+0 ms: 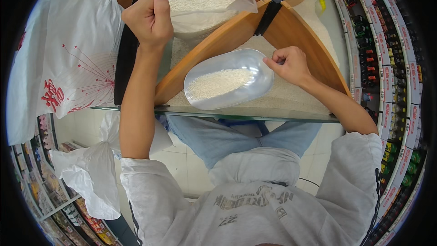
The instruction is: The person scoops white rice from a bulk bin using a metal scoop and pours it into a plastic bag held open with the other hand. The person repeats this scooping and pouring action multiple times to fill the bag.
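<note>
My right hand [290,64] grips the end of a clear plastic scoop [261,85], which is held over the near bin and carries white rice grains [220,83]. More rice [290,100] lies in the wooden-walled bin below. My left hand [150,20] is closed, thumb up, at the rim of a clear plastic bag [201,29] with rice in it; the fingers appear to pinch its edge. The bag rests in the bin compartment beyond the wooden divider [218,46], left of the scoop.
A black post [269,10] joins the wooden dividers. A glass edge [245,117] runs along the bin's front. White plastic bags with red print [82,48] hang at the left, and another white bag [92,177] hangs lower. Shelves of bottled goods [392,75] line the right.
</note>
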Available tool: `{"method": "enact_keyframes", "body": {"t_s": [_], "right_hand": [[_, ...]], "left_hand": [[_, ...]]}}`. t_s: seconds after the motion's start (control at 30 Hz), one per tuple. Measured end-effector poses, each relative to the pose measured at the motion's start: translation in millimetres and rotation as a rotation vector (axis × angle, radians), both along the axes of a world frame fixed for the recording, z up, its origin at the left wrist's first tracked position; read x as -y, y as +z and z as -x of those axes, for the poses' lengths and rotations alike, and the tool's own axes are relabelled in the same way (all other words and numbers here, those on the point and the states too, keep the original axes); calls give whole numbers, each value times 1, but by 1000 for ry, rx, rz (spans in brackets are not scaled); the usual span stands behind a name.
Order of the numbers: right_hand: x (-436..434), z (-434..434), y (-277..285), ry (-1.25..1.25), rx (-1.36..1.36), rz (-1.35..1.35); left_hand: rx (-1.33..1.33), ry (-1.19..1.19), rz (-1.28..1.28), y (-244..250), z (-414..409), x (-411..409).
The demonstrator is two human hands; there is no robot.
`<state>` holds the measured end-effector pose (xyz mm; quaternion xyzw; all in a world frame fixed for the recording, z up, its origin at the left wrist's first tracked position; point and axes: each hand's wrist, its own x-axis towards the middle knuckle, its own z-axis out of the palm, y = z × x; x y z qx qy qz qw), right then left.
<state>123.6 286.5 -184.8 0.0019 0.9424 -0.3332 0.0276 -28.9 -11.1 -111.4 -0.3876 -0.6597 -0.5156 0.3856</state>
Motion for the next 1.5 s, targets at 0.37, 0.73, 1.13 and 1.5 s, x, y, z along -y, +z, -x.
{"method": "enact_keyframes", "body": {"t_s": [0.37, 0.73, 1.13, 1.5], "right_hand": [[-18, 0, 71, 9, -177, 11], [-65, 32, 227, -100, -407, -391], [42, 63, 289, -191, -583, -933], [-81, -6, 238, 9, -246, -402]], "left_hand": [[-62, -2, -46, 7, -4, 4], [-148, -12, 28, 23, -20, -2], [-119, 40, 46, 22, -23, 2], [-105, 32, 11, 19, -20, -9]]}}
